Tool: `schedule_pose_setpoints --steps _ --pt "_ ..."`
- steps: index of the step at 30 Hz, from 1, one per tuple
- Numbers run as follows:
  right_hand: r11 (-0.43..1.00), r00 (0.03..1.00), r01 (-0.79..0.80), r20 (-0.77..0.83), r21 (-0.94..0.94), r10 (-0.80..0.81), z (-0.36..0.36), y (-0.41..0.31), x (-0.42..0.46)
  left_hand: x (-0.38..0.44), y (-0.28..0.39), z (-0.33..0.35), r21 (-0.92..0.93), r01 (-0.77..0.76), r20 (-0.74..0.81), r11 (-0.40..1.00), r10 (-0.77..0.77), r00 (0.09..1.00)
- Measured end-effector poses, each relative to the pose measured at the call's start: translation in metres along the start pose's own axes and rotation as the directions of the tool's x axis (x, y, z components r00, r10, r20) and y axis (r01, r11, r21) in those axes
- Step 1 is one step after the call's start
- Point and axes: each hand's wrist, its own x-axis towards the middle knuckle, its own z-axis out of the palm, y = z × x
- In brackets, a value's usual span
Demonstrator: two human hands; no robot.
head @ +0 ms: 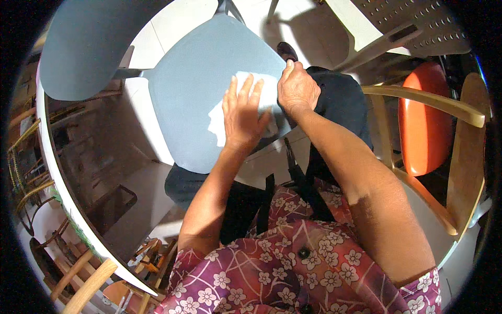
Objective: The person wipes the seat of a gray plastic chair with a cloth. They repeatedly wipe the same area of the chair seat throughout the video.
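A smooth grey-blue chair seat (192, 90) lies before me, over my knees. Flat on it, with fingers spread, my left hand (244, 112) presses a crumpled white cloth or paper wipe (217, 119). The wipe sticks out beyond the fingertips and to both sides of the palm. My right hand (299, 88) is curled around the seat's right edge, with the thumb side up; what the fingers touch underneath is hidden. From the seat's left corner a short arm joins the chair's grey-blue backrest (94, 47).
At right stand a wooden chair armrest (427, 100) and an orange cushioned seat (425, 121). A perforated grey panel (408, 23) is at upper right. A curved white edge (59, 172) runs down the left, with wooden chair parts (92, 284) beyond it. White tiles (157, 35) cover the floor.
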Motion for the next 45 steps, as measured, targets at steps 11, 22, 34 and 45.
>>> schedule_pose_setpoints --steps 11,22,34,45 --pt "1.0 0.999 0.013 -0.029 -0.023 -0.014 0.002 -0.002 -0.001 0.116 -0.059 0.023 0.028 0.064 -0.227 0.998 -0.056 0.972" --pt "0.999 0.998 0.029 -0.058 -0.023 -0.03 0.005 0.0 -0.001 0.126 -0.059 0.026 0.054 0.05 -0.282 0.997 -0.033 0.959" --pt "1.0 1.0 0.012 -0.006 -0.015 -0.012 0.003 -0.001 -0.001 -0.021 -0.003 -0.007 -0.087 -0.059 -0.019 0.994 0.058 0.998" --pt "0.999 1.0 0.007 -0.007 -0.047 -0.008 0.005 -0.003 0.001 0.097 -0.117 0.0 0.049 0.275 -0.214 0.96 -0.259 0.942"
